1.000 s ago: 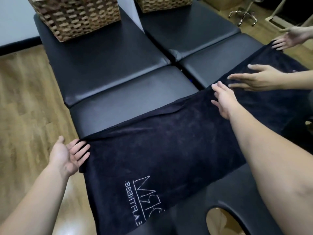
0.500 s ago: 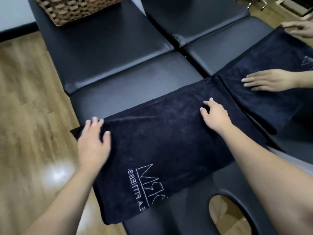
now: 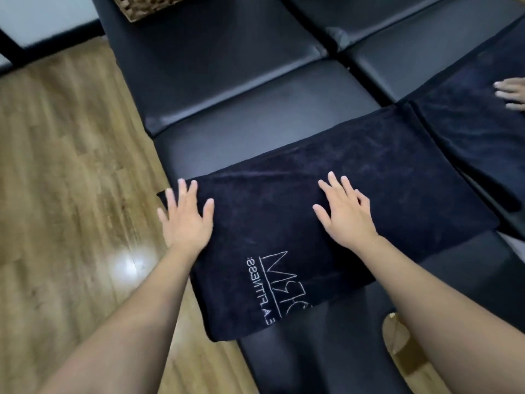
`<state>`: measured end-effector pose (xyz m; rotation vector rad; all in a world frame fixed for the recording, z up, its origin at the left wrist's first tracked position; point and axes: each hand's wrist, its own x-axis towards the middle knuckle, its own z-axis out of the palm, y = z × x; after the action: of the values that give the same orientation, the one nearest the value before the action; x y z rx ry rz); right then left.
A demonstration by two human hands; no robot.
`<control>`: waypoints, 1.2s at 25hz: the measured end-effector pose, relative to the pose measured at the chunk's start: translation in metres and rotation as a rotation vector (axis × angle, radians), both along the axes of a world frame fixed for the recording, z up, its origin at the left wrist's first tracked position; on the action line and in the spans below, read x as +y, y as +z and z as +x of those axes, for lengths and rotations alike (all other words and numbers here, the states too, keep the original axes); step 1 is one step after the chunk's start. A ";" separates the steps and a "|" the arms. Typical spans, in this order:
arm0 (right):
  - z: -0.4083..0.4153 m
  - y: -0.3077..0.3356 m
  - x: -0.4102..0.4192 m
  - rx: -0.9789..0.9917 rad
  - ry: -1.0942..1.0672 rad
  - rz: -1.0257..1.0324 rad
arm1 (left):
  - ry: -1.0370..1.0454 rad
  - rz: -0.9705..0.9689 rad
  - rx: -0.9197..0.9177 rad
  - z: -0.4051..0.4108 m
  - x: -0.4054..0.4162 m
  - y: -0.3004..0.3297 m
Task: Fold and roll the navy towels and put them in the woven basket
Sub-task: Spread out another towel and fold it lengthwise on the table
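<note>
Two black padded vinyl massage tables [image 3: 255, 109] stand side by side, their glossy cushions split by deep seams into rectangular sections, with a narrow gap running between them toward the upper right. Near the bottom right corner, an oval face opening [image 3: 397, 345] in the near table's padding shows the floor through it. The floor is warm brown wood-look plank flooring [image 3: 62, 172], catching a bright white glare spot. Along the upper left runs a pale wall [image 3: 42, 15] with a dark baseboard [image 3: 42, 49].
</note>
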<state>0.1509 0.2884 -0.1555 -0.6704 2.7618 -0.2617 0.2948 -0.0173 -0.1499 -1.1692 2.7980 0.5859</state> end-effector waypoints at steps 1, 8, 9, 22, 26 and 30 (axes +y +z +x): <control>0.000 0.000 -0.004 -0.015 -0.022 0.012 | 0.187 0.118 0.036 0.003 -0.013 -0.006; 0.031 0.021 -0.047 0.010 -0.006 0.057 | 0.874 1.401 0.341 0.034 -0.007 -0.029; 0.046 0.024 -0.057 0.008 0.060 0.028 | 0.877 1.448 0.350 0.032 -0.002 -0.025; 0.149 0.048 -0.098 -0.215 0.063 -0.025 | 0.895 0.838 0.491 0.093 -0.036 -0.005; 0.196 0.045 -0.130 -0.157 0.105 0.076 | 0.886 1.217 0.261 0.113 -0.064 -0.021; 0.209 0.028 -0.162 -0.103 -0.103 0.013 | 0.688 1.108 0.223 0.091 -0.090 -0.015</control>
<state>0.3596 0.1262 -0.1280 -0.4983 2.7005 -0.2907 0.3860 -0.1074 -0.1652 -1.6780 1.5089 2.0060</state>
